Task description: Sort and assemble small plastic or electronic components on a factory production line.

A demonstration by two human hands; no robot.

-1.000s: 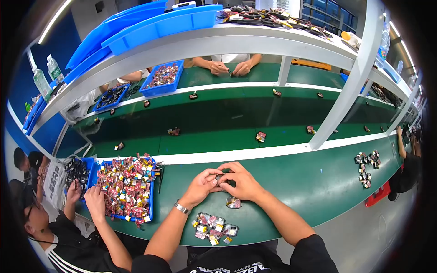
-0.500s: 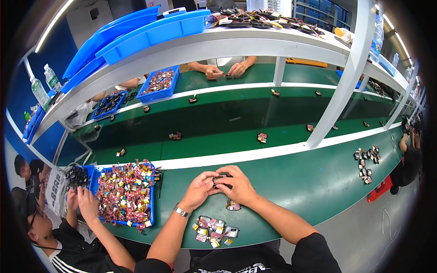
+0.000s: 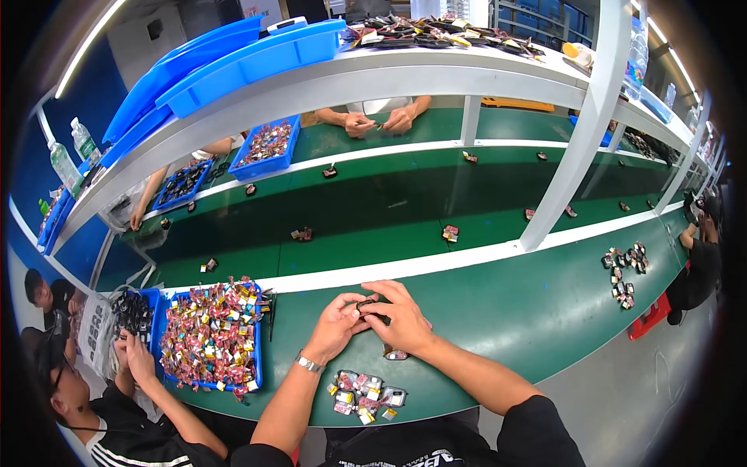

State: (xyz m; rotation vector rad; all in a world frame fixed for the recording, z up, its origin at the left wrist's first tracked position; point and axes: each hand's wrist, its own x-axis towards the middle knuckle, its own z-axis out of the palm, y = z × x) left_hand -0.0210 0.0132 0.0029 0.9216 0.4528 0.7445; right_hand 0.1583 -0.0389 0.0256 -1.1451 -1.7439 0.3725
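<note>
My left hand (image 3: 333, 327) and my right hand (image 3: 403, 317) meet above the green worktop, both closed around a small black plastic casing (image 3: 368, 307). Fingers cover most of the casing, so its inside is hard to make out. Under my right hand lies a similar small assembly (image 3: 396, 355), partly hidden. Closer to me, between my forearms, rests a cluster of black casings (image 3: 395, 397) fitted with red boards and white-and-yellow parts.
Left of my hands, a blue tray (image 3: 259, 336) is heaped with red wired boards; a co-worker (image 3: 140, 362) sits beside it. Beyond a white rail (image 3: 350, 273), a green belt (image 3: 373, 253) carries spaced assemblies. A shelf post (image 3: 576, 140) rises at right. More assemblies (image 3: 622, 272) lie far right.
My fingers have shifted slightly on the casing, with my right hand tilted a little more. The co-worker's hands at left have lowered. Across the belt at far left, an arm now reaches down.
</note>
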